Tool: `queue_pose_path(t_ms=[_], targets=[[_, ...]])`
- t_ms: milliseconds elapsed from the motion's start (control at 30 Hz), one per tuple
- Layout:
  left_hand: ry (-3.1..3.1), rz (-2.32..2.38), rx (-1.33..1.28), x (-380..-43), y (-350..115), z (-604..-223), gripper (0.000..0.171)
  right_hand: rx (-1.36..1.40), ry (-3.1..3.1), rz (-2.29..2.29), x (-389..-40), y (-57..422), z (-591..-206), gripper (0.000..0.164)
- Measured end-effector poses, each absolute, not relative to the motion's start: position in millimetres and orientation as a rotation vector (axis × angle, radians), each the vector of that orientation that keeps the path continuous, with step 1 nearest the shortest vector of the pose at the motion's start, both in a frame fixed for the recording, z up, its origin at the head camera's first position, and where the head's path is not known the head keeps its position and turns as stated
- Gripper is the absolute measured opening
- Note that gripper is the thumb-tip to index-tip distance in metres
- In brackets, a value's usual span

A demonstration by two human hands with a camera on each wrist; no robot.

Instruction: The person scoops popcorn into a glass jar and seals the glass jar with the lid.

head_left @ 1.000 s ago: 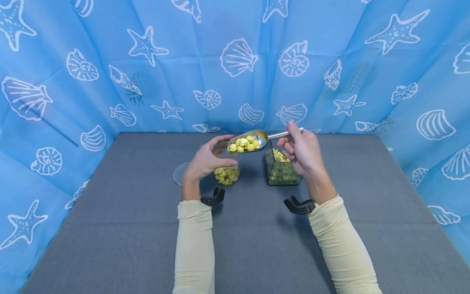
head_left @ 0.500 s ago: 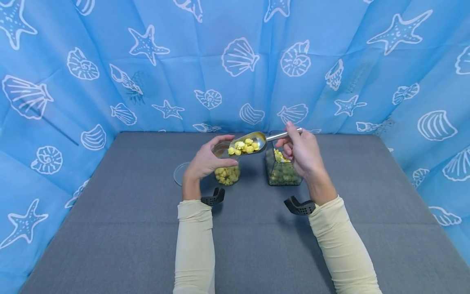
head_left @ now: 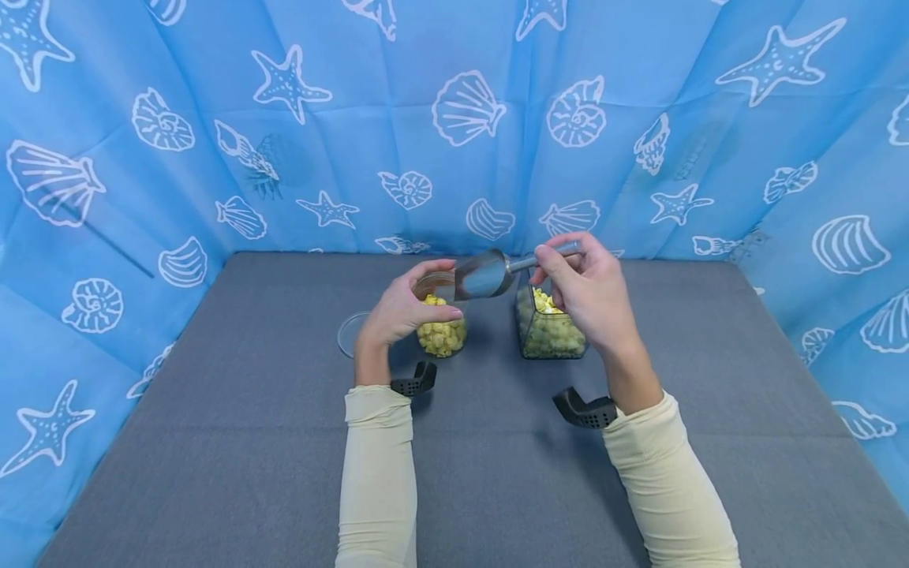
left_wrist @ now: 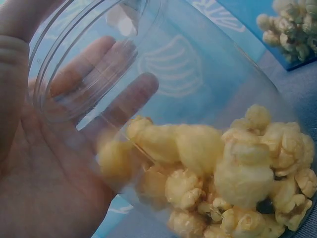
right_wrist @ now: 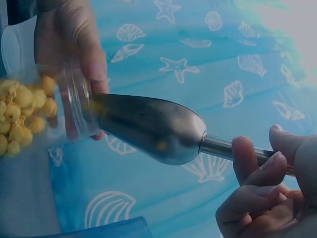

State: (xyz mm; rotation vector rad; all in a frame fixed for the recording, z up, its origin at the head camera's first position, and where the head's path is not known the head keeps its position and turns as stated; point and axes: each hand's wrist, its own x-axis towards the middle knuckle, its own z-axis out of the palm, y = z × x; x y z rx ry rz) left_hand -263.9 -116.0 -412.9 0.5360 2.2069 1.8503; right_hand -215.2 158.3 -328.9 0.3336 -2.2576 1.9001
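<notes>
My left hand grips a clear round jar near its rim, thumb in front and fingers behind. Yellow popcorn lies in the jar's lower part, and some pieces are tumbling just below the mouth. With my right hand I pinch the handle of a metal scoop. The scoop is tipped over, its front end at the jar's mouth and its underside toward me. In the right wrist view the scoop reaches the jar's opening. Any popcorn inside the scoop is hidden.
Below my right hand stands a square clear container with more popcorn. A round clear lid lies on the grey table, left of the jar. A blue seashell-print curtain hangs behind and along the sides.
My right hand has rotated the scoop from level to tipped over. Popcorn that showed in the scoop is out of sight there, and the jar's popcorn stands higher. My left hand stays on the jar.
</notes>
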Motion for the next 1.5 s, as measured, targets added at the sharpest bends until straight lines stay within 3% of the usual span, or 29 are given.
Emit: queue_pose_path(t_ms=[233,733,1167,1500], targets=[[2.175,1.877,0.544,-264,-115,-412,0.075,0.38,-2.235,1.859,-213,155,-327,0.009],[2.394,1.702,0.496,-257,-116,-398,0.083,0.271,-1.922,2.097,-216,165,-325,0.014],[2.536,2.097,0.641,-249,-101,-374,0.054,0.148,-1.443,2.03,-217,191,-313,0.01],[2.462,2.237,0.806,-241,-52,-356,0.06,0.047,-1.561,1.826,-221,214,-314,0.01]])
